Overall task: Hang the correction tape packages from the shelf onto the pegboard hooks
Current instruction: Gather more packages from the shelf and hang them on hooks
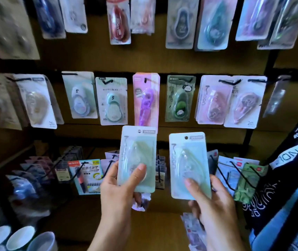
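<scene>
Hands hold two pale green packs, lower centre of the frame. The left hand [116,185] pinches the left pack [137,158] near its bottom, thumb on the front. The right hand [210,201] grips the right pack [188,165] likewise, with more packs tucked beneath. Held low, either card could tilt and miss its hook [145,80], or the tucked ones might slip.
</scene>
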